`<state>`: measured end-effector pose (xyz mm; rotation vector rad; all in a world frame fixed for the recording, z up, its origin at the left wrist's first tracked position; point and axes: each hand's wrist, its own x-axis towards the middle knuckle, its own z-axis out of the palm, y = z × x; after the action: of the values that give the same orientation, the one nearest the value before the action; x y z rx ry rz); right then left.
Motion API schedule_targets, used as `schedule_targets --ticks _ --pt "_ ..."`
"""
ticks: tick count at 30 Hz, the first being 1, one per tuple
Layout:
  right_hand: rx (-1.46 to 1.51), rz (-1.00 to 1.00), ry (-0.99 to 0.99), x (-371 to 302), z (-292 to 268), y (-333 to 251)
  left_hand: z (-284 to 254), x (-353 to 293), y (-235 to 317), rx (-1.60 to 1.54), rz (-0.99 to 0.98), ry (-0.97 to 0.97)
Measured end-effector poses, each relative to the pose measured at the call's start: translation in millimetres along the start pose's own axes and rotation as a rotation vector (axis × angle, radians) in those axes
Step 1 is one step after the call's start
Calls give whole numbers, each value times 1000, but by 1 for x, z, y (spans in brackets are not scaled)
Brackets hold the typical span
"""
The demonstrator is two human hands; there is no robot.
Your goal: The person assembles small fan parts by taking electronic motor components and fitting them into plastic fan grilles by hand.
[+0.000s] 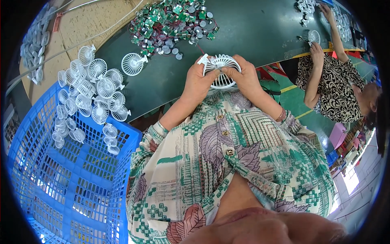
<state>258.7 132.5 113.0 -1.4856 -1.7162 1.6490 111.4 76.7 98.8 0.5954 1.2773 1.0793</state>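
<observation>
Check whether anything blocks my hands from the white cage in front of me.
Nothing visible does: the left hand and right hand both hold the white cage directly. The circuit-board heap lies beyond it on the green table.

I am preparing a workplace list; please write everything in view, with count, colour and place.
Flat table: one, dark green, top
Perforated plastic basket: one, blue, left
Held round slatted plastic cage: one, white, upper centre
Loose round slatted cages: many, white, at basket's upper end
Lone round slatted cage: one, white, on table
Wired circuit boards, round discs: many, green, silver, on table
Small plastic parts: many, whitish, upper corners
Co-worker in patterned top: one, black and cream, right
Left hand: one, bare, gripping cage
Right hand: one, bare, gripping cage
</observation>
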Motion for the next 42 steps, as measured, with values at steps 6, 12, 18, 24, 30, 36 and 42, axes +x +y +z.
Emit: schedule_targets --ticks 6,12,18,24,30,36,42 --pt "526 377 246 46 -31 54 -18 17 -24 -7 0 31" --pt "993 392 373 96 -89 115 -123 18 -5 646 323 703" --pt "703 363 412 94 -51 91 -206 16 -20 1415 281 729" --pt "-118 -53 262 118 1 62 -198 28 -21 1421 119 799" --pt "-168 -31 264 137 24 47 -212 24 -27 1312 -3 725" --pt "281 -167 243 104 -12 29 -206 -3 -42 848 -105 802" --pt "-600 -443 509 114 -35 49 -131 -19 -67 -102 -174 553"
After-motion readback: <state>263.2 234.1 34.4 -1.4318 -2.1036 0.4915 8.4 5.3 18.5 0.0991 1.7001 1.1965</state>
